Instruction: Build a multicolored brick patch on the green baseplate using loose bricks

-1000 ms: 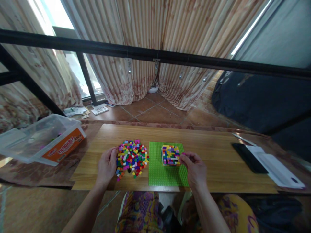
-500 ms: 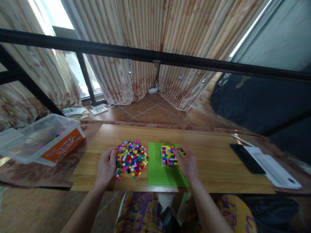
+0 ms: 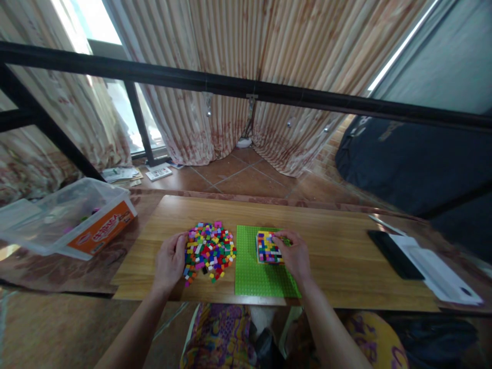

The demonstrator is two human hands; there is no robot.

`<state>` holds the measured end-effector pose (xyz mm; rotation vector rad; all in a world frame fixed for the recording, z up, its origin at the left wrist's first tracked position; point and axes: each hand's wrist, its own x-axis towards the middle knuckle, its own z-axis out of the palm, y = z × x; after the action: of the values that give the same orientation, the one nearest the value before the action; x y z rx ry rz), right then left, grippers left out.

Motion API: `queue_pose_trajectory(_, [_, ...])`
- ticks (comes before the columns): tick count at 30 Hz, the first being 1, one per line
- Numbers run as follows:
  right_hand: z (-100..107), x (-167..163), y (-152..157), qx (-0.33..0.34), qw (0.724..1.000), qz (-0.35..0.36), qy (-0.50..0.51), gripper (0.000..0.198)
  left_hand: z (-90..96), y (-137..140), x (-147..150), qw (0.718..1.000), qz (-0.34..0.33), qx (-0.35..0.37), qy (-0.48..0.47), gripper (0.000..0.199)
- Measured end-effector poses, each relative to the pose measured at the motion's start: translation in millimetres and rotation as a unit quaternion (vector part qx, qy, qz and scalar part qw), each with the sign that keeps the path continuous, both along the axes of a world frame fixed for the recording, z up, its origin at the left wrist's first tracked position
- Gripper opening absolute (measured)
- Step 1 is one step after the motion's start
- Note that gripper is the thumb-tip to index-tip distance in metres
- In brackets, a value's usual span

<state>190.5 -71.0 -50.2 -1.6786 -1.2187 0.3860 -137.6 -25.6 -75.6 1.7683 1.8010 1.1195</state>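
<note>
My right hand [image 3: 295, 253] is over the right side of a small block build [image 3: 266, 247] made of many-coloured toy bricks. Its thumb and fingertips are together at the top of the build; anything between them is hidden. The build stands on a green studded baseplate [image 3: 249, 279]. To the left of the plate lies a loose pile of small coloured bricks [image 3: 210, 248]. My left hand [image 3: 170, 259] rests at the pile's left edge, fingers reaching forward with the thumb a little apart, and I see nothing in it.
The wooden table [image 3: 338, 251] carries a black phone-like slab [image 3: 394, 253] and a white tray-like piece [image 3: 434, 269] at the right. A clear plastic bin [image 3: 73, 220] with an orange label stands at the left. A dark metal bar [image 3: 230, 84] crosses before the curtains [image 3: 230, 41].
The whole view has shifted slightly to the right. My right fingertips have moved a little over the build's top; a purple bit that showed at them is out of sight. My left hand stays by the pile.
</note>
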Motion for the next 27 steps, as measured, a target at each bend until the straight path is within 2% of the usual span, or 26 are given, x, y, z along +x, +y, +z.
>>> queue_pose_trajectory(10, [-13.8,3.3,7.9,-0.007,0.988,-0.015,0.151,0.020,1.4,-1.2,0.0,1.000,-0.007,0.003,-0.005,0.047])
queue_pose_trajectory(18, [-13.2,1.5,7.4,-0.027,0.961,-0.015,0.275,0.039,3.4,-1.7,0.4,1.000,-0.006,0.004,0.005,0.046])
queue_pose_trajectory(22, [-11.5,0.9,10.9,-0.021,0.959,-0.022,0.283,0.041,2.4,-1.1,-0.4,1.000,-0.012,0.008,0.003,0.046])
queue_pose_trajectory(27, [-13.3,-0.6,17.5,-0.036,0.970,-0.033,0.238,0.042,1.6,-0.7,-0.4,1.000,-0.007,0.007,0.001,0.046])
